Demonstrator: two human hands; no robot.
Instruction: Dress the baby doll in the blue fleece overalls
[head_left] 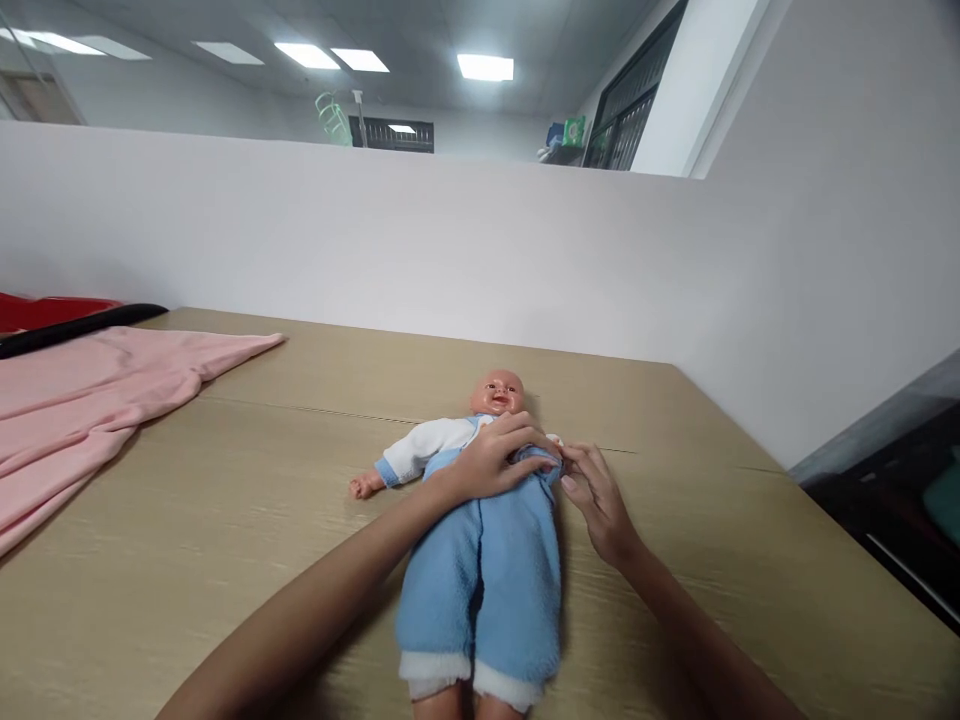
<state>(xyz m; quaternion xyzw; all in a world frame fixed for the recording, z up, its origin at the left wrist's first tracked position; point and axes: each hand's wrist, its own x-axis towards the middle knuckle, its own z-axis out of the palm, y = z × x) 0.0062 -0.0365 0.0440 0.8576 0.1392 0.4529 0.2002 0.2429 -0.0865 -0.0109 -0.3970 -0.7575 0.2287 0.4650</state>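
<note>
A baby doll lies on its back on the table, its bald head toward the wall. It wears a light blue fleece outfit with white sleeves and white leg cuffs. Across its chest reaches my left hand, thumb and fingers closed on the sleeve at the doll's arm on the right side. Pressed against that same sleeve, my right hand has its fingertips pinched together at the blue cuff. Fingers largely hide this arm of the doll. The doll's other arm stretches out to the left.
A pink cloth spreads over the left side of the wooden table. Behind it sits a red object with a black edge. A white low wall borders the table's back, and a dark object stands beyond the right edge.
</note>
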